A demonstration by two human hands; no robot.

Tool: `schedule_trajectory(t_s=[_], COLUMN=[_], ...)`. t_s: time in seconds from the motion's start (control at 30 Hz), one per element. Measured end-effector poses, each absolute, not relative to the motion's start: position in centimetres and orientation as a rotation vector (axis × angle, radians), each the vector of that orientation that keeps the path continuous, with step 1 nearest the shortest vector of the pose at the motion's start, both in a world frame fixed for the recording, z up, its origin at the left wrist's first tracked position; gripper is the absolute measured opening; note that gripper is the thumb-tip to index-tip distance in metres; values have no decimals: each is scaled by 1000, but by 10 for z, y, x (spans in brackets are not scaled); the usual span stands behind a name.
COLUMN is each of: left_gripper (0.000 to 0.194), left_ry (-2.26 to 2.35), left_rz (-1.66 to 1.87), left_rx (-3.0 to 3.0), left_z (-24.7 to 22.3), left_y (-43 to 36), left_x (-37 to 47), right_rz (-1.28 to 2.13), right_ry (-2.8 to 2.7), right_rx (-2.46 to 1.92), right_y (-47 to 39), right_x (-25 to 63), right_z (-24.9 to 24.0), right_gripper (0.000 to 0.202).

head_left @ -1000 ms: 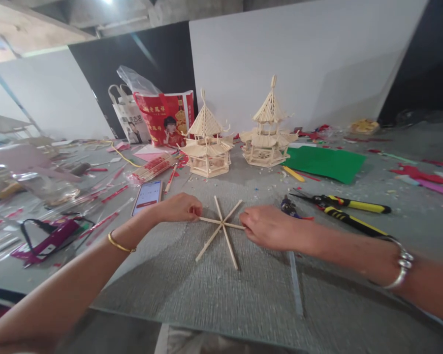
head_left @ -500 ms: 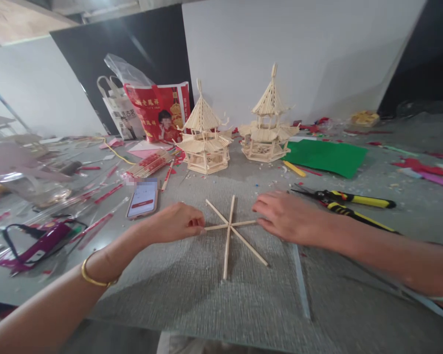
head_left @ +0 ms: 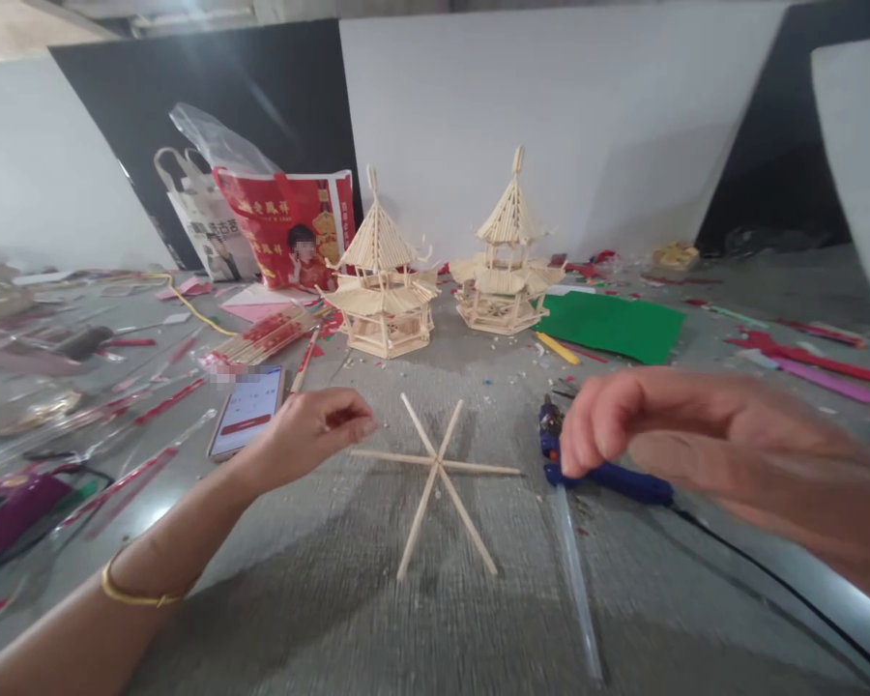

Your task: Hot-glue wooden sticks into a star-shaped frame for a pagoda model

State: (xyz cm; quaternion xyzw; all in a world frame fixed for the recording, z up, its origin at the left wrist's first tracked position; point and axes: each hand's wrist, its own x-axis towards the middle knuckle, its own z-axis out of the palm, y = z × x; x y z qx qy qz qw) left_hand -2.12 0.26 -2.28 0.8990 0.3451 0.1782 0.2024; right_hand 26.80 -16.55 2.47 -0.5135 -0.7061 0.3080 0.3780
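Observation:
Thin wooden sticks (head_left: 467, 520) lie flat on the table, crossed at one centre like a six-armed star. Just beyond the star's left arm is my left hand (head_left: 319, 430), its fingers loosely bent with a gap to the thumb and nothing visible between them. My right hand (head_left: 616, 425), partly blurred, is over a blue hot glue gun (head_left: 634, 483). Its fingers are bent down close to the gun's front part, with the thumb apart; whether they touch it I cannot tell. A clear glue stick (head_left: 578, 580) lies by the gun, pointing towards me.
Two stick-built pagoda models (head_left: 384, 290) stand at the back, near a red bag (head_left: 261, 232). A phone (head_left: 246, 411) lies beside my left wrist. Green sheet (head_left: 613, 327) and a yellow strip (head_left: 558, 348) are back right. A black cord (head_left: 768, 575) trails right. Plastic-wrapped sticks (head_left: 272, 333) clutter the left.
My right hand has left the star's right arm and moved right, over the glue gun, which now shows. My left hand has drawn away from the left stick end. The view has shifted.

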Motion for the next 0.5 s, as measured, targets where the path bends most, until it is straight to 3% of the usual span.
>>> schedule_trajectory(t_s=[0.2,0.5], left_gripper=[11,14], left_ry=[958,885], left_rz=[512,705], left_rx=[2474,2744], left_z=[-52,-61], left_y=[4,8], left_x=[-15,-18], right_rz=[1070,899], right_ry=[-1732,-1737], right_rx=[-1138,-1161], right_y=[-179,-190], right_x=[239,234], right_z=[42,50], right_gripper=[14,16])
